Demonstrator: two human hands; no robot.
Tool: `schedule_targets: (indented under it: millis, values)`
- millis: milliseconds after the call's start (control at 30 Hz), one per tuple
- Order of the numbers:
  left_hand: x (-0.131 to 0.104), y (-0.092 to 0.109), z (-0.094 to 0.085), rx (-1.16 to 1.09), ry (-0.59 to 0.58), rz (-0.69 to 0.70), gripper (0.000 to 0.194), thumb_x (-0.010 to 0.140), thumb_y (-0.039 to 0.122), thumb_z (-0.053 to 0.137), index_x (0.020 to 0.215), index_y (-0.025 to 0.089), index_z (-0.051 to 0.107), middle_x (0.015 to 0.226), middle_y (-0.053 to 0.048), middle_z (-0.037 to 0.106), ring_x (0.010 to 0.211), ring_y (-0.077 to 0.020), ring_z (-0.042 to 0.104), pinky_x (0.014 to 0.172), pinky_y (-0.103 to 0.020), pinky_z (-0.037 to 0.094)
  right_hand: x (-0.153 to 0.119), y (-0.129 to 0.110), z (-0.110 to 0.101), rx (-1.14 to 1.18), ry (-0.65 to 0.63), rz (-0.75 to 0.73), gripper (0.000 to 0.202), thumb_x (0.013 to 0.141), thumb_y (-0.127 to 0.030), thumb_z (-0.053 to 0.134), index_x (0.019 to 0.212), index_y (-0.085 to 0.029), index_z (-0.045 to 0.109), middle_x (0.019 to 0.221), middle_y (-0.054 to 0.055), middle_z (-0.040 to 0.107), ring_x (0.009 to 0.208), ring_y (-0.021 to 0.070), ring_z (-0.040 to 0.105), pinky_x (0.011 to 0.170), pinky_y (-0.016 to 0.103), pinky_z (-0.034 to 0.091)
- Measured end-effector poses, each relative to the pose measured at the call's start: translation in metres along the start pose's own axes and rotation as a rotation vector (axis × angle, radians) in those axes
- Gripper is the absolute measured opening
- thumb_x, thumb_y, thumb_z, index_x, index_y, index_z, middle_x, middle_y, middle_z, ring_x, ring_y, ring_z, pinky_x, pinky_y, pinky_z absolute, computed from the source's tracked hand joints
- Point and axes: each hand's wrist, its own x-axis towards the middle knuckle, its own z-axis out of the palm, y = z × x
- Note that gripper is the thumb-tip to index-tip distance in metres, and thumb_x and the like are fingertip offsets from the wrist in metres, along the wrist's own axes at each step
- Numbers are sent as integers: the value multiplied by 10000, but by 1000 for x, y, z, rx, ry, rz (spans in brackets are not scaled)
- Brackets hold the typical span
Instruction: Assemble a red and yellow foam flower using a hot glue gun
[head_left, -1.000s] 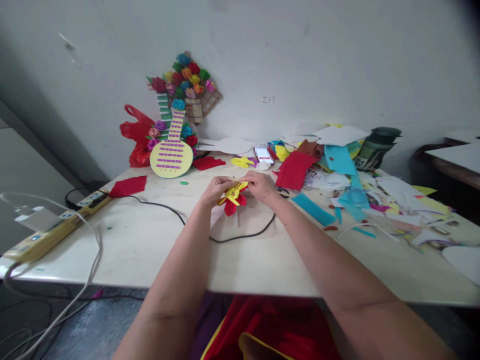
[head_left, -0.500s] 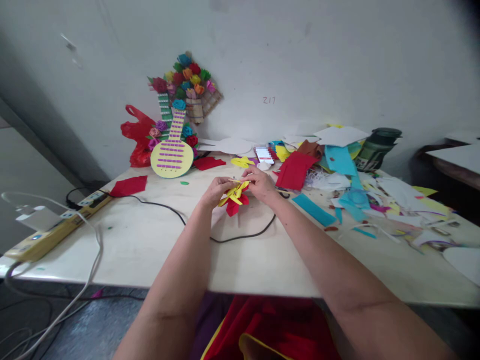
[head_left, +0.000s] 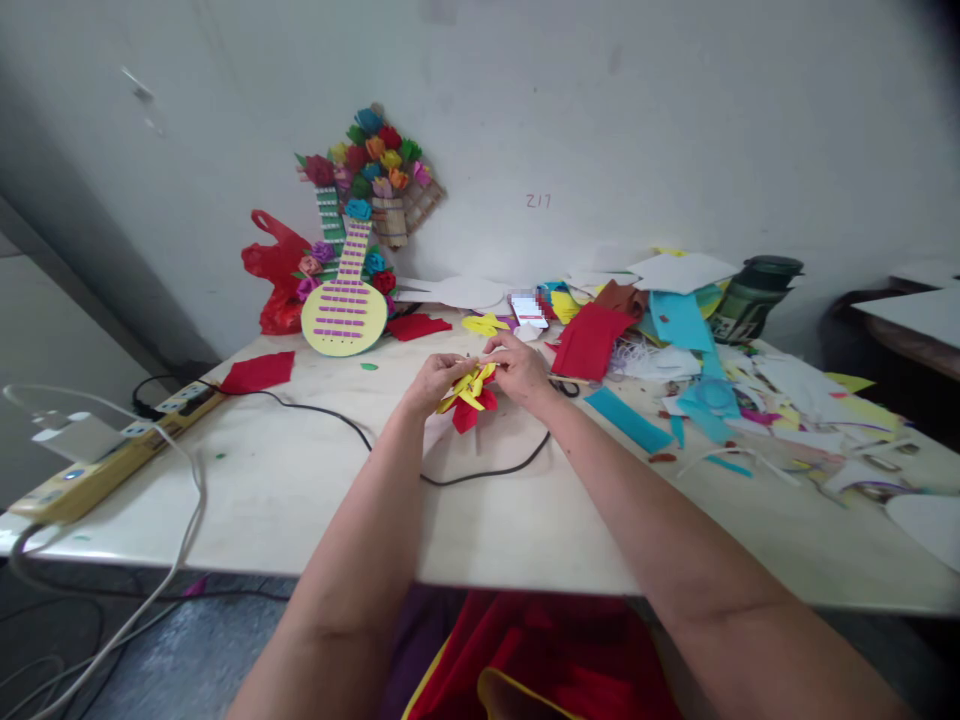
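Observation:
Between my hands, just above the table, is a paper flower with yellow strips and red petals. My left hand is closed on its left side, thumb and fingers pinched together near the top. On the other side my right hand pinches the flower's upper right edge, its fingertips close to those of the left. The fingers hide part of the flower's top. A black cable lies on the table below the flower, and black-handled scissors rest beside my right wrist.
A yellow paper guitar and a basket of paper flowers stand against the wall. Red paper, blue strips and scraps cover the right side, with a dark green bottle behind. A power strip lies left.
My right fingers have shifted very slightly at the flower's top edge. Both hands keep their hold, and everything else is as before.

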Motion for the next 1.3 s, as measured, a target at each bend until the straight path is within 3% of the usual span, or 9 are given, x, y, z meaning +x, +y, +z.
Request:
schedule_targets:
  millis: [333, 633, 733, 900, 1133, 1300]
  values:
    - [2, 1, -1, 44, 6, 31, 374, 578, 474, 725, 615, 122, 603, 511, -2, 545, 455, -85, 444, 459, -226, 304, 1, 6, 1, 54, -42, -18, 283, 709, -73, 494, 796, -215, 723, 929, 31, 652, 831, 160, 600, 710, 284, 464]
    - [2, 2, -3, 60, 1, 40, 325, 581, 401, 729, 699, 110, 646, 551, -16, 579, 501, -105, 492, 493, -237, 342, 4, 16, -7, 108, -184, -48, 322, 723, -72, 465, 847, -212, 728, 898, 42, 613, 803, 151, 563, 697, 274, 441]
    - [2, 2, -3, 54, -1, 43, 326, 573, 397, 740, 702, 113, 646, 576, -19, 590, 522, -108, 503, 510, -238, 358, 4, 15, -12, 178, -217, -11, 285, 771, -126, 460, 843, -203, 725, 884, 45, 594, 802, 151, 548, 720, 285, 431]
    - [1, 4, -3, 32, -20, 28, 309, 577, 375, 747, 705, 116, 634, 610, -20, 606, 546, -110, 524, 542, -240, 392, 2, 11, -17, 324, -201, 64, 355, 888, -350, 392, 857, -179, 702, 847, 47, 573, 799, 155, 540, 741, 305, 425]
    - [2, 3, -2, 103, -36, 54, 343, 600, 422, 733, 726, 121, 627, 615, -19, 601, 574, -121, 537, 564, -248, 397, 3, 7, -16, 103, -131, 97, 435, 848, -527, 449, 693, -191, 678, 752, 30, 585, 756, 152, 542, 689, 281, 413]
    - [4, 0, -2, 182, -24, 71, 399, 612, 500, 705, 716, 120, 643, 624, -23, 601, 592, -129, 535, 578, -253, 401, 3, 3, -15, -84, -135, 99, 281, 813, -428, 544, 722, -225, 715, 814, 22, 628, 747, 141, 558, 636, 257, 407]
